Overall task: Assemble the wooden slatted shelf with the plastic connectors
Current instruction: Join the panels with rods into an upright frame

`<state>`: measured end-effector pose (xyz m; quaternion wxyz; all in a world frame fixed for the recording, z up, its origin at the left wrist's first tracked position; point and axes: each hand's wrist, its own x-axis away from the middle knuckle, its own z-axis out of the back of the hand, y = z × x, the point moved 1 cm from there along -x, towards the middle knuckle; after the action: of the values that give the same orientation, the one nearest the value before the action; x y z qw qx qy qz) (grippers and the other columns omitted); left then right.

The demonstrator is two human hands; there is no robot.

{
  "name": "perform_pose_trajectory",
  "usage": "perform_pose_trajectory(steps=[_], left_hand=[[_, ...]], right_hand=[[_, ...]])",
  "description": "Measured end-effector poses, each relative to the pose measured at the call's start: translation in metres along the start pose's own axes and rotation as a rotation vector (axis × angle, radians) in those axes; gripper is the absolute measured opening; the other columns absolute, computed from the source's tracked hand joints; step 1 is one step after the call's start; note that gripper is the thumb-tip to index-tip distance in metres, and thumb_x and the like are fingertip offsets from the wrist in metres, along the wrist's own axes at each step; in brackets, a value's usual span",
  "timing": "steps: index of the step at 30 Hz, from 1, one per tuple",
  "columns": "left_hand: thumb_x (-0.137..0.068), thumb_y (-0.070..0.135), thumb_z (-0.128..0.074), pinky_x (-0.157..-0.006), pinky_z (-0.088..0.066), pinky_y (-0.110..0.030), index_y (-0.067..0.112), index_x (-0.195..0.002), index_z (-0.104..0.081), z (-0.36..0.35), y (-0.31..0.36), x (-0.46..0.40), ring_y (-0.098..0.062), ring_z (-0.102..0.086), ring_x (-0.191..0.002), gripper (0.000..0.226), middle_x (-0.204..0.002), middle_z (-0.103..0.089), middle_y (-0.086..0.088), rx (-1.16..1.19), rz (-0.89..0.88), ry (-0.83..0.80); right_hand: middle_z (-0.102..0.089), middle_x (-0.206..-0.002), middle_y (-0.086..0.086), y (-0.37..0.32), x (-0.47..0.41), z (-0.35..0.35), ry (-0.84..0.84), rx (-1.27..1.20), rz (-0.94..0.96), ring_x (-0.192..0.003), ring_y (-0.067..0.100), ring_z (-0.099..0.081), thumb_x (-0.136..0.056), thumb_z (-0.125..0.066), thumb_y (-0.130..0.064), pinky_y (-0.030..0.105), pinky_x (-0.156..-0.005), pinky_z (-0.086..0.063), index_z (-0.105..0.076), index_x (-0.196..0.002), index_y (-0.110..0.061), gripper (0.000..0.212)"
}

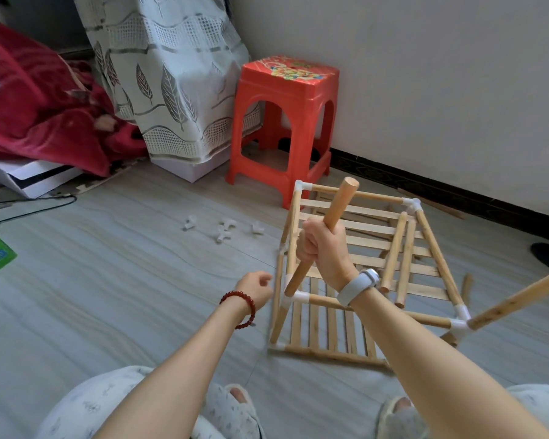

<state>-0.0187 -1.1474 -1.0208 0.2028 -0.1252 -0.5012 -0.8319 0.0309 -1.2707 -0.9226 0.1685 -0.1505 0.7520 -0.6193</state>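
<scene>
Centrally, right hand, fist wrapped round wooden dowel tilted from 1 o'clock down to 7 o'clock, lower end at white corner connector of partly built slatted shelf on floor. Left hand at 9 o'clock of that connector, fingers loosely curled, holding nothing. Spare plastic connectors at 10 o'clock, red stool at 12.
</scene>
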Motion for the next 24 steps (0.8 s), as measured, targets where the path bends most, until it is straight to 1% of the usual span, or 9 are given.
perform_pose_trajectory(steps=[2, 6, 8, 11, 15, 20, 21, 23, 24], left_hand=[[-0.093, 0.006, -0.047, -0.105, -0.039, -0.033, 0.008, -0.128, -0.054, 0.013, 0.000, -0.005, -0.023, -0.050, -0.121, 0.035, -0.130, -0.055, -0.010, 0.082, 0.015, 0.168], [-0.093, 0.006, -0.048, -0.100, -0.045, -0.040, 0.013, -0.109, -0.060, 0.044, 0.011, -0.001, -0.023, -0.056, -0.113, 0.021, -0.119, -0.061, -0.008, 0.354, -0.012, 0.416], [-0.093, 0.007, -0.049, -0.097, -0.047, -0.042, 0.017, -0.098, -0.059, 0.062, 0.019, 0.007, -0.024, -0.058, -0.109, 0.015, -0.112, -0.063, -0.007, 0.444, -0.067, 0.523], [-0.093, 0.004, -0.049, -0.095, -0.047, -0.038, 0.016, -0.098, -0.058, 0.081, 0.038, 0.030, -0.022, -0.059, -0.105, 0.016, -0.102, -0.062, -0.004, 0.478, -0.219, 0.603], [-0.092, 0.001, -0.052, -0.094, -0.045, -0.027, 0.015, -0.107, -0.060, 0.084, 0.072, 0.069, -0.014, -0.058, -0.105, 0.023, -0.104, -0.063, 0.002, 0.428, -0.478, 0.508], [-0.079, 0.027, -0.060, -0.093, -0.043, -0.020, 0.026, -0.117, -0.055, 0.060, 0.120, 0.085, -0.001, -0.054, -0.110, 0.038, -0.111, -0.060, 0.013, 0.325, -0.667, 0.190], [-0.082, 0.026, -0.062, -0.088, -0.046, -0.019, 0.024, -0.112, -0.057, 0.052, 0.130, 0.085, -0.004, -0.058, -0.101, 0.030, -0.103, -0.063, 0.010, 0.315, -0.675, 0.177], [-0.090, 0.020, -0.062, -0.066, -0.048, -0.019, 0.017, -0.085, -0.060, 0.036, 0.148, 0.085, -0.010, -0.057, -0.070, 0.006, -0.073, -0.058, 0.004, 0.358, -0.677, 0.206], [-0.091, 0.020, -0.060, -0.055, -0.044, -0.019, 0.014, -0.069, -0.055, 0.029, 0.153, 0.081, -0.009, -0.049, -0.056, 0.023, -0.059, -0.050, 0.005, 0.409, -0.673, 0.249]], right_hand=[[-0.024, -0.039, -0.006, -0.001, 0.002, 0.000, 0.003, 0.013, -0.007, -0.037, 0.010, -0.018, -0.069, -0.041, -0.008, 0.027, -0.045, -0.013, -0.027, -0.040, -0.025, 0.037], [-0.028, -0.041, -0.006, 0.009, 0.001, -0.017, 0.047, 0.125, 0.014, -0.035, 0.006, -0.023, -0.084, -0.040, 0.009, 0.016, -0.038, -0.021, -0.030, -0.048, -0.018, 0.046], [-0.029, -0.042, -0.005, 0.014, 0.001, -0.024, 0.070, 0.159, 0.011, -0.035, 0.005, -0.025, -0.086, -0.040, 0.010, 0.017, -0.037, -0.023, -0.031, -0.050, -0.017, 0.046], [-0.030, -0.046, 0.000, 0.014, 0.000, -0.031, 0.094, 0.236, 0.015, -0.038, 0.006, -0.026, -0.089, -0.041, 0.005, 0.019, -0.039, -0.025, -0.031, -0.052, -0.016, 0.043], [-0.035, -0.052, 0.002, 0.015, 0.002, -0.038, 0.056, 0.378, 0.018, -0.045, 0.012, -0.032, -0.094, -0.043, -0.007, 0.027, -0.047, -0.030, -0.035, -0.059, -0.014, 0.037], [-0.051, -0.077, 0.008, 0.013, 0.008, -0.019, -0.035, 0.678, 0.179, -0.066, 0.023, -0.046, -0.096, -0.046, -0.021, 0.038, -0.061, -0.044, -0.046, -0.091, -0.010, 0.012], [-0.055, -0.085, 0.008, 0.013, 0.010, -0.009, -0.087, 0.770, 0.190, -0.071, 0.024, -0.051, -0.094, -0.049, -0.023, 0.039, -0.066, -0.048, -0.047, -0.098, -0.011, 0.013], [-0.057, -0.102, 0.002, 0.015, 0.018, 0.012, -0.200, 0.955, 0.136, -0.089, 0.017, -0.056, -0.091, -0.056, -0.031, 0.036, -0.080, -0.051, -0.046, -0.113, -0.017, 0.028], [-0.055, -0.113, 0.000, 0.019, 0.023, 0.024, -0.246, 1.059, 0.101, -0.102, 0.015, -0.054, -0.089, -0.057, -0.036, 0.037, -0.089, -0.047, -0.043, -0.122, -0.019, 0.040]])
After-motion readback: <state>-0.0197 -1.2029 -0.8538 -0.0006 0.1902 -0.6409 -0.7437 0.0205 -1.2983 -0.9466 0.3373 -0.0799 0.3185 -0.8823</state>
